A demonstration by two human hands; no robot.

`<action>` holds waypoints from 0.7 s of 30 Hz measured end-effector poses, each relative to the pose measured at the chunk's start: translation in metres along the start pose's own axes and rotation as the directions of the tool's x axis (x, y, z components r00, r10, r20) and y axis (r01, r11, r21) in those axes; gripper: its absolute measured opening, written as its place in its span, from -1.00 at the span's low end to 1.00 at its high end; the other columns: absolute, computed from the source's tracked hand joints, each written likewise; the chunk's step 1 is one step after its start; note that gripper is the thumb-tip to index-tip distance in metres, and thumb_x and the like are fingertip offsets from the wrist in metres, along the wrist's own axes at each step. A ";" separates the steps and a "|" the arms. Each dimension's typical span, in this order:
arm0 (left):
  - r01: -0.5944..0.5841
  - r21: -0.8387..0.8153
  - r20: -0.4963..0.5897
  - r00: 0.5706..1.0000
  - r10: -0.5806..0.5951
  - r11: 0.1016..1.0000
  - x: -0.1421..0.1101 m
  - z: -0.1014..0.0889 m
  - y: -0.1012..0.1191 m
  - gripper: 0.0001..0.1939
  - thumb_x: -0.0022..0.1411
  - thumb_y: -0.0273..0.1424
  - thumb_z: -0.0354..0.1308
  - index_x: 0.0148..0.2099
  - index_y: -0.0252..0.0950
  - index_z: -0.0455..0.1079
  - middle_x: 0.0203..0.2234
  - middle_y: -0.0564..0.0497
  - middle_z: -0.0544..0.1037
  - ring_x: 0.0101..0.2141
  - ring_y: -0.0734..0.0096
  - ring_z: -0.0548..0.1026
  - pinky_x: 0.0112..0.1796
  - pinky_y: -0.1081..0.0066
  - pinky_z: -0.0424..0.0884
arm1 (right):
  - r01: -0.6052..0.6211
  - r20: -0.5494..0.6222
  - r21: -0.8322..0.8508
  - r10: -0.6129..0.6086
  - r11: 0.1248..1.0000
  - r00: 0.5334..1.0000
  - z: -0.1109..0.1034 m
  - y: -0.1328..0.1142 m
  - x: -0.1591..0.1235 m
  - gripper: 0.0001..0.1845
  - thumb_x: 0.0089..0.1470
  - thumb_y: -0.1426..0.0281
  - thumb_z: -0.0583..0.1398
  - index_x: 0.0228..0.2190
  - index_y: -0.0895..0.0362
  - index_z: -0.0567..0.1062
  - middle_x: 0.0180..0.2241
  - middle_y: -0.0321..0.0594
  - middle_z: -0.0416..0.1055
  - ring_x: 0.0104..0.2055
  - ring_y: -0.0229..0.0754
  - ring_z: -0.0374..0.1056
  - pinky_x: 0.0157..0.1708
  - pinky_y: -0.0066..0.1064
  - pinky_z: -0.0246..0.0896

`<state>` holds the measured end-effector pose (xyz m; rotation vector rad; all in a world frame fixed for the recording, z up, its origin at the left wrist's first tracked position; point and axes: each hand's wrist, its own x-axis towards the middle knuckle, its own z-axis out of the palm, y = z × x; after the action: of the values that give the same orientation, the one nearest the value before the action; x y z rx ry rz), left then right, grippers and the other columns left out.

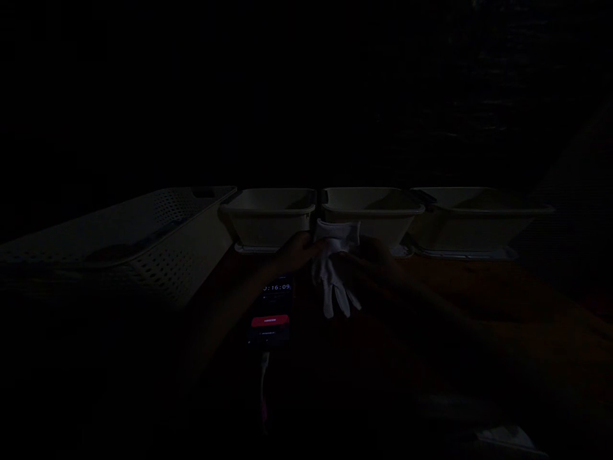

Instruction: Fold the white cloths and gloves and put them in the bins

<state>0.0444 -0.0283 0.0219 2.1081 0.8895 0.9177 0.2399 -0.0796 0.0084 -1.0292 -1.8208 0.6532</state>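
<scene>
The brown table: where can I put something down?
Though dark, the brown table looks bare between the right forearm and rightmost pale rectangular bin. It's crowded leftward: right hand and left hand holding white fabric glove, lit black phone, pale perforated plastic basket.

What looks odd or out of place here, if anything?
Mainly the gloom: the phone glows while most surroundings are nearly black. The glove in the left hand and right hand shows no obvious damage, though darkness could hide some.
</scene>
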 end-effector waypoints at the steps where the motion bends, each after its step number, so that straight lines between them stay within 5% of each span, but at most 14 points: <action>1: -0.011 0.005 -0.011 1.000 0.011 1.000 0.000 0.001 -0.001 -0.57 0.13 -0.11 0.04 -0.28 -0.42 0.41 -0.46 0.00 0.49 -0.42 0.43 0.41 -0.45 0.51 0.30 | -0.034 0.011 0.081 0.034 0.996 0.999 0.004 -0.001 -0.001 -0.55 -0.11 0.16 0.22 -0.26 0.25 0.44 -0.32 -0.12 0.46 -0.34 -0.19 0.35 -0.42 -0.43 0.24; 6: 0.012 0.039 0.028 1.000 -0.013 0.999 0.000 0.003 -0.005 -0.53 0.08 -0.06 0.06 -0.29 -0.44 0.39 -0.47 -0.01 0.47 -0.46 0.42 0.40 -0.49 0.50 0.28 | -0.109 -0.044 0.295 0.128 0.949 0.991 0.016 -0.008 -0.005 -0.53 -0.15 0.15 0.24 -0.26 0.25 0.45 -0.26 -0.06 0.47 -0.27 -0.10 0.40 -0.31 -0.30 0.33; 21: -0.057 0.050 0.104 0.993 0.051 0.997 0.004 -0.002 -0.008 -0.60 0.15 -0.11 0.02 -0.34 -0.40 0.39 -0.52 0.02 0.44 -0.53 0.53 0.35 -0.50 0.51 0.22 | -0.186 -0.179 0.184 0.219 0.965 0.959 -0.002 -0.008 0.000 -0.57 -0.17 0.11 0.24 -0.44 0.26 0.43 -0.48 -0.11 0.42 -0.57 -0.31 0.27 -0.68 -0.52 0.14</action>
<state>0.0418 -0.0204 0.0182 2.2129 0.8163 0.8135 0.2383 -0.0839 0.0156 -1.1362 -1.4753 0.7828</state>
